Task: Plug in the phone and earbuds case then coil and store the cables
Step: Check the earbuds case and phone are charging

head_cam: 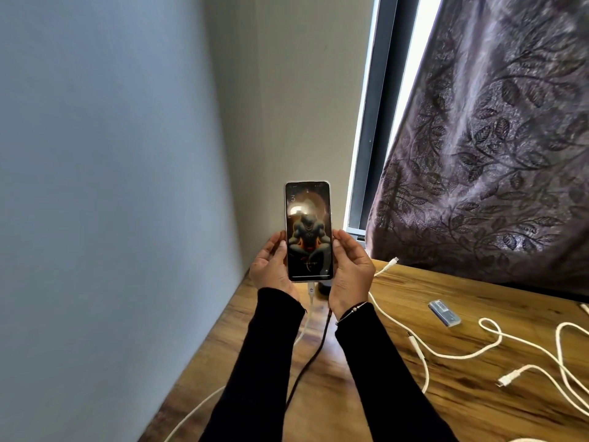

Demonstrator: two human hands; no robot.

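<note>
**Phone held upright, cable in its bottom port**

Both hands hold the phone (308, 231) above the wooden table (478, 393), screen lit. The left hand (271, 266) grips its edge at 9 o'clock, the right hand (350, 269) at 3 o'clock. A white cable (310, 293) is plugged in at 6 o'clock. Loose white cables (462, 355) lie at 4 o'clock, near a small clear case (444, 312).

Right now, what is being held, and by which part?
The phone, upright with its screen lit, held by its lower long edges between the left hand and right hand. A white cable is plugged into its bottom.
</note>
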